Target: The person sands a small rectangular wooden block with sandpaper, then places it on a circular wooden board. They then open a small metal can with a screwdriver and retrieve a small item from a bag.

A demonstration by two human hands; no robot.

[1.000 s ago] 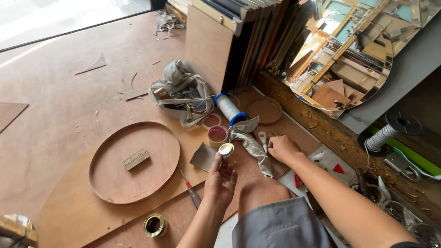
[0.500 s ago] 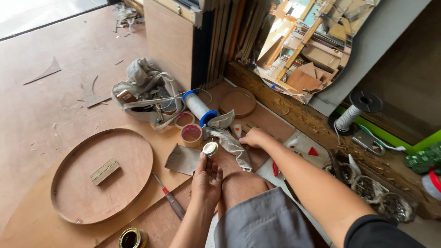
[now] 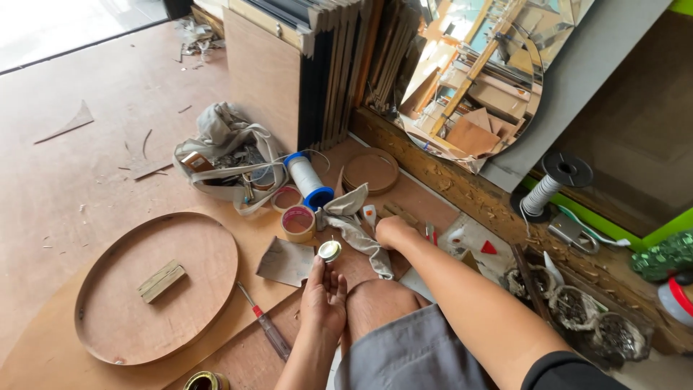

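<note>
Holding a small round metal lid (image 3: pixel 330 250) pinched at the fingertips, the left hand (image 3: pixel 323 296) is raised just above the bare knee, lid face up and shiny. Right hand (image 3: pixel 393 231) rests knuckles-down on the floor, closed over something just beside a crumpled grey rag (image 3: pixel 351 220); what it grips is hidden, so its hold cannot be told.

Containers noted:
- Small open tin (image 3: pixel 203 381) at bottom edge of the view, gold rim, dark contents; too cut off to tell more.
- Grey cloth bag (image 3: pixel 224 155) slumped open against the wooden panel, holding mixed small items, among them a small brown box; the rest is too jumbled to name.
- Large round wooden tray (image 3: pixel 108 325) lying flat with raised rim, holding one small wooden block (image 3: pixel 162 280) near its middle.
- Woven baskets (image 3: pixel 577 310) at right, beyond the forearm, filled with greyish bits; detail unclear.

Two tape rolls (image 3: pixel 297 222) stand side by side near the rag, next to a white spool with blue end (image 3: pixel 308 180). Red-handled screwdriver (image 3: pixel 266 323) lies between tray and left forearm. Round mirror (image 3: pixel 469 79) leans against the wall.
</note>
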